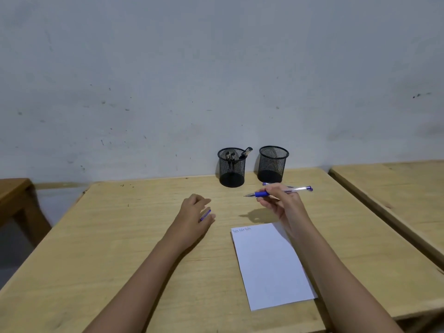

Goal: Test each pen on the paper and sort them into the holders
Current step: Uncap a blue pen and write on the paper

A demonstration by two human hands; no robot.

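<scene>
Head view: right hand [281, 203] pinches an uncapped blue pen [278, 192] above the table [120, 236], right of centre.
Left hand [194, 212] lies curled around the blue cap [205, 215]. Below lies the paper [269, 265], scribbled at its top edge; behind, the left mesh holder [231, 168] has dark pens, the right holder [273, 164] looks empty.

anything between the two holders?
No. Head view shows a bare gap of table and wall between the left holder and the right holder; they stand apart.
</scene>
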